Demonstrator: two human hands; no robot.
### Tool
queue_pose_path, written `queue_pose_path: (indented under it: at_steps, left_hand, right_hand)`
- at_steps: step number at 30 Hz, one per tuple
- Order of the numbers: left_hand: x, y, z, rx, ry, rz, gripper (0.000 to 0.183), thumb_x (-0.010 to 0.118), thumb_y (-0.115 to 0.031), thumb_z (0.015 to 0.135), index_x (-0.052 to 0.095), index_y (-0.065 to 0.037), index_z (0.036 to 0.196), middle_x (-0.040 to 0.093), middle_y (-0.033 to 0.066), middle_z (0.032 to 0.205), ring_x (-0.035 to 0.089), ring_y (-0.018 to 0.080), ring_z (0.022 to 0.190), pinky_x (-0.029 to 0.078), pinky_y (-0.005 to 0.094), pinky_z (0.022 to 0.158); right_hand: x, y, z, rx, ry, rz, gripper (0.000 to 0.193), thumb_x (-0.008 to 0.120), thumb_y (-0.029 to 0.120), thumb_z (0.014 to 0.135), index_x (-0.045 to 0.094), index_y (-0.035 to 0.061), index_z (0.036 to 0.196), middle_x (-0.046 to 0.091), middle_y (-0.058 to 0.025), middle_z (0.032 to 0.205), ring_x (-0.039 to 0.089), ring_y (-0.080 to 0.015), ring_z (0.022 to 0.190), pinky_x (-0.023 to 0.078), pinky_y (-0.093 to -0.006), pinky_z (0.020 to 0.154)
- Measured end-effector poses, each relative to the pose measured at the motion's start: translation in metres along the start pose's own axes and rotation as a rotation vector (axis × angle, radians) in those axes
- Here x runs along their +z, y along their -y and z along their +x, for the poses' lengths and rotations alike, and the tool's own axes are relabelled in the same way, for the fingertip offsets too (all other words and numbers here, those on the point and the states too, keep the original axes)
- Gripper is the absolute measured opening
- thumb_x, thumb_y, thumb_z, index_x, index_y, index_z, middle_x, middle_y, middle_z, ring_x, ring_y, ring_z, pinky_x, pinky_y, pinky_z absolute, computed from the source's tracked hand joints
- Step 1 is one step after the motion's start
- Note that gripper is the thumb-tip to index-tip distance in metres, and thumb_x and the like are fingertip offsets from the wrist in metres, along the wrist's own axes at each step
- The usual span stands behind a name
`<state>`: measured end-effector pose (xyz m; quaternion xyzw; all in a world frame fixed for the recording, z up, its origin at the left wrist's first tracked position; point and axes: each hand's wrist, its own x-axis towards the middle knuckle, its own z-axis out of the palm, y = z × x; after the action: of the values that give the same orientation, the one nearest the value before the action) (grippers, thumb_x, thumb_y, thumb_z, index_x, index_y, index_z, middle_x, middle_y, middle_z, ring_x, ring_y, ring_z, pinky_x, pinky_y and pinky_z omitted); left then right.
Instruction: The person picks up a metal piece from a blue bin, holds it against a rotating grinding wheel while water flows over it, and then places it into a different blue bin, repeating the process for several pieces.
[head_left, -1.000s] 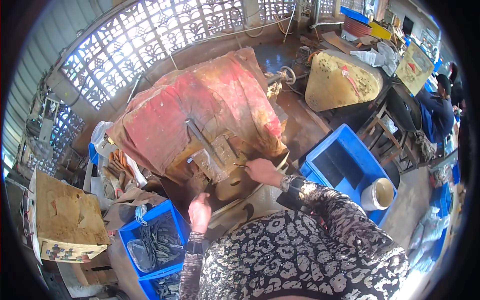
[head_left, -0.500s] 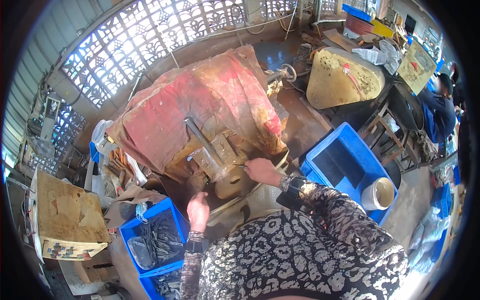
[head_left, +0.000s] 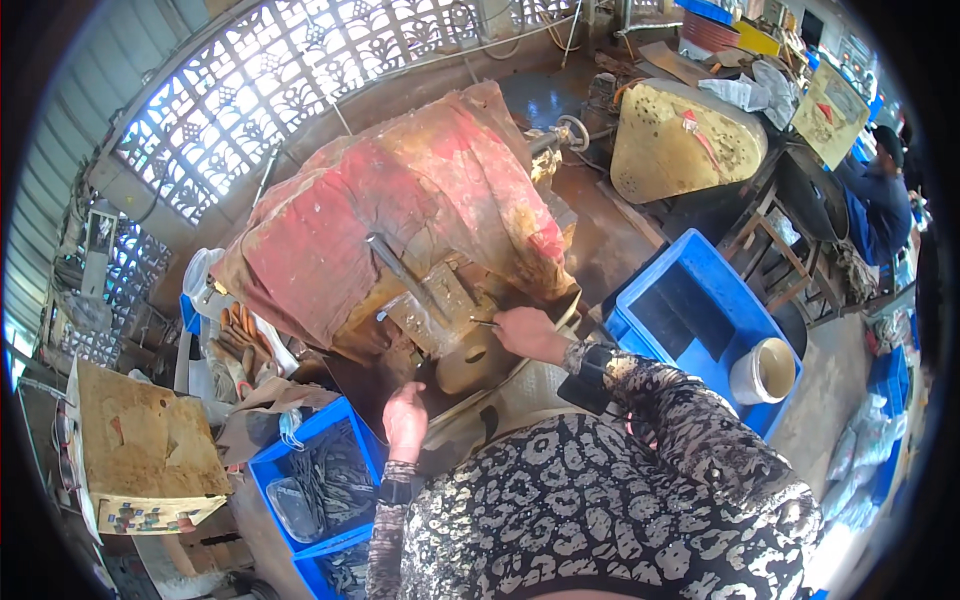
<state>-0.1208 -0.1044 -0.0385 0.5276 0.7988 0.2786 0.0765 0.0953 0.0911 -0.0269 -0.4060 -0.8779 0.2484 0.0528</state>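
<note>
Right hand [head_left: 528,335]: fingers are closed up in a pinch on a thin dark piece [head_left: 483,322]. Not much of it sticks out, so no clue from here what it is.
Thin piece: right at the right fingertips, poking out leftward toward the messy metal block [head_left: 440,305]. Can't tell if it actually touches.
Left hand [head_left: 405,420]: out front, lower than the right, fingers bunched fairly narrow. Might have something at the tips, might not, honestly can't tell.
Brown plate [head_left: 462,376]: roundish, dark hole in it, sits between the two sets of fingers.
Metal bar [head_left: 405,272]: slants up and away past the block, beyond both hands' fingers.
Red cloth [head_left: 400,190]: big stained sheet draped over the machine, farther out than the fingers.
Left blue bin [head_left: 362,430]: near the left fingers, on their outer side, with dark strips [head_left: 335,475] piled in it.
Right blue bin [head_left: 628,335]: off to the right of the right fingers, white bucket [head_left: 747,382] inside.
What's changed: barely anything lol. The wearer's view shifts a touch, but both hands keep their spots, so the work looks parked at that same block.
</note>
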Motion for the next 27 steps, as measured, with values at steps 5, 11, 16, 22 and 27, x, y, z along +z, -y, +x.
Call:
queue_pose_path:
  at_steps: [5, 11, 16, 22, 27]
  left_hand:
    - [-0.001, 0.000, 0.001, 0.001, 0.030, -0.016, 0.022, 0.051, -0.002, 0.082, 0.069, -0.008, 0.094, 0.067, 0.0192, 0.089, 0.065, 0.0362, 0.083, 0.052, 0.0416, 0.074]
    - [0.004, 0.006, 0.000, 0.021, 0.036, -0.017, 0.025, 0.047, -0.002, 0.082, 0.069, -0.005, 0.095, 0.066, 0.0154, 0.081, 0.065, 0.0291, 0.076, 0.051, 0.0370, 0.072]
    - [0.004, 0.008, 0.001, 0.055, -0.019, -0.038, 0.026, 0.047, 0.000, 0.080, 0.068, -0.003, 0.094, 0.065, 0.0137, 0.077, 0.063, 0.0273, 0.072, 0.050, 0.0361, 0.070]
    - [0.004, 0.006, 0.002, 0.011, 0.003, -0.034, 0.025, 0.047, -0.001, 0.080, 0.068, -0.003, 0.094, 0.064, 0.0134, 0.075, 0.063, 0.0259, 0.071, 0.050, 0.0355, 0.070]
    - [0.002, 0.004, 0.003, -0.037, 0.022, -0.021, 0.025, 0.047, 0.000, 0.080, 0.068, -0.002, 0.094, 0.064, 0.0130, 0.074, 0.063, 0.0246, 0.071, 0.050, 0.0350, 0.070]
  right_hand:
    - [0.001, 0.000, 0.001, -0.012, -0.018, -0.015, 0.026, 0.053, 0.030, 0.091, 0.065, 0.0067, 0.094, 0.066, -0.0182, 0.085, 0.065, -0.0383, 0.083, 0.052, -0.0491, 0.072]
    - [0.005, -0.002, 0.002, -0.004, -0.020, -0.017, 0.026, 0.053, 0.029, 0.091, 0.065, 0.0065, 0.094, 0.066, -0.0184, 0.084, 0.065, -0.0385, 0.082, 0.052, -0.0493, 0.072]
    - [0.004, -0.003, 0.003, -0.034, -0.029, 0.057, 0.029, 0.054, 0.026, 0.085, 0.069, 0.0011, 0.088, 0.067, -0.0222, 0.087, 0.066, -0.0400, 0.083, 0.053, -0.0488, 0.074]
    - [0.009, -0.008, 0.003, -0.048, 0.014, 0.027, 0.027, 0.051, 0.028, 0.090, 0.066, 0.0059, 0.090, 0.067, -0.0191, 0.086, 0.065, -0.0382, 0.082, 0.051, -0.0497, 0.073]
    - [0.011, -0.011, 0.006, -0.062, 0.028, 0.067, 0.026, 0.052, 0.027, 0.089, 0.066, 0.0057, 0.091, 0.067, -0.0190, 0.085, 0.065, -0.0382, 0.081, 0.051, -0.0498, 0.072]
